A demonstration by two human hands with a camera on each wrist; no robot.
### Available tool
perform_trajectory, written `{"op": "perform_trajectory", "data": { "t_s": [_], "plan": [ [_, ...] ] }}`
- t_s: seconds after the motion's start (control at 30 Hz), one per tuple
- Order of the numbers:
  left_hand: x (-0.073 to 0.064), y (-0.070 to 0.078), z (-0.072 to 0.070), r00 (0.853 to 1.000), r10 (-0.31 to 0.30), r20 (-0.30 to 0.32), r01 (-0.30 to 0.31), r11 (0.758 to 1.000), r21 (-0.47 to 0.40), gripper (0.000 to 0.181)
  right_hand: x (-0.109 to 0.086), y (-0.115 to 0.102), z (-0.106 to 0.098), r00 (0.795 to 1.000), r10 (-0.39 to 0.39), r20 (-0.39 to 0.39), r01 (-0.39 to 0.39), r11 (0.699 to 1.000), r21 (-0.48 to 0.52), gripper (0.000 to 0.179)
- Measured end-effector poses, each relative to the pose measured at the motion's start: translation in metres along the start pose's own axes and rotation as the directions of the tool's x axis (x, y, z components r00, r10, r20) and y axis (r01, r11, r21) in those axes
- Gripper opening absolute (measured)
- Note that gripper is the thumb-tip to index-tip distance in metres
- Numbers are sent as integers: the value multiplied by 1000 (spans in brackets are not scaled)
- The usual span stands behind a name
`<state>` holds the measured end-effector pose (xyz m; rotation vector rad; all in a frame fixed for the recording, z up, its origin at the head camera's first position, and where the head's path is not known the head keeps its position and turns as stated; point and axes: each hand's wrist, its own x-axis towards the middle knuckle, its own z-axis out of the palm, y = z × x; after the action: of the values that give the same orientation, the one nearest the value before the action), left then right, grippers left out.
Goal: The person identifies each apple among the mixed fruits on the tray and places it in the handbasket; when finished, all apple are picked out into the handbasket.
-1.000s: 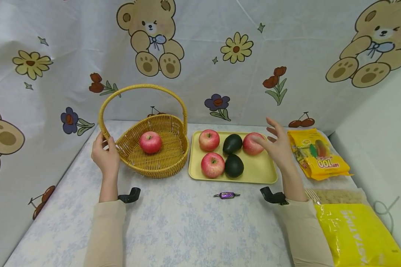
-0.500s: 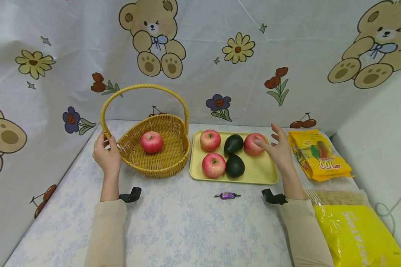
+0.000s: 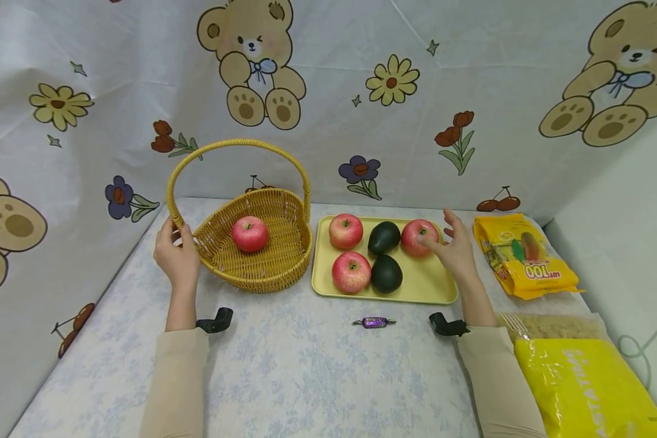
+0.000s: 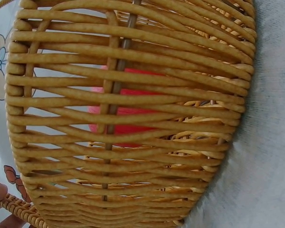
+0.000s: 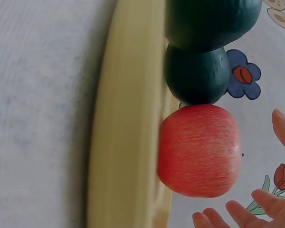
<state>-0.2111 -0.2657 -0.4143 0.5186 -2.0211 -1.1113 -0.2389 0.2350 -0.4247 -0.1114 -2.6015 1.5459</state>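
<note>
While the left hand (image 3: 177, 258) is gripping the foot of the handle of a wicker basket (image 3: 257, 283) left of centre in the head view, the right hand (image 3: 457, 252) is hovering, fingers parted, near the rightmost apple (image 3: 414, 233), right of centre. Its thumb is overlapping that apple there, but the right wrist view is showing a gap between them, with the palm falling outside its lower right corner. At the lower left edge of the left wrist view, only cut-off bits of the left hand are showing beside the handle. Another apple (image 3: 250, 234) is sitting inside the basket, appearing in that view as red patches behind the weave. The rightmost apple is resting on a pale yellow tray (image 3: 427, 280), beside two dark green fruits (image 3: 386, 274); two more apples (image 3: 351, 272) are lying farther left. A purple-wrapped sweet (image 3: 375, 322) is lying below the tray. Toward the right edge, a yellow packet (image 3: 525, 255) is lying above a larger yellow bag (image 3: 597, 383), which the lower frame edge is cutting off.
</note>
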Motion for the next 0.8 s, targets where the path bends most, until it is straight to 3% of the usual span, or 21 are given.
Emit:
{"op": "perform_trajectory", "data": {
  "t_s": [0.8],
  "plan": [
    [0, 0, -1, 1000, 1, 2, -1, 1000, -7, 34, 11, 21, 9, 991, 56, 122, -52, 998, -42, 93]
  ]
}}
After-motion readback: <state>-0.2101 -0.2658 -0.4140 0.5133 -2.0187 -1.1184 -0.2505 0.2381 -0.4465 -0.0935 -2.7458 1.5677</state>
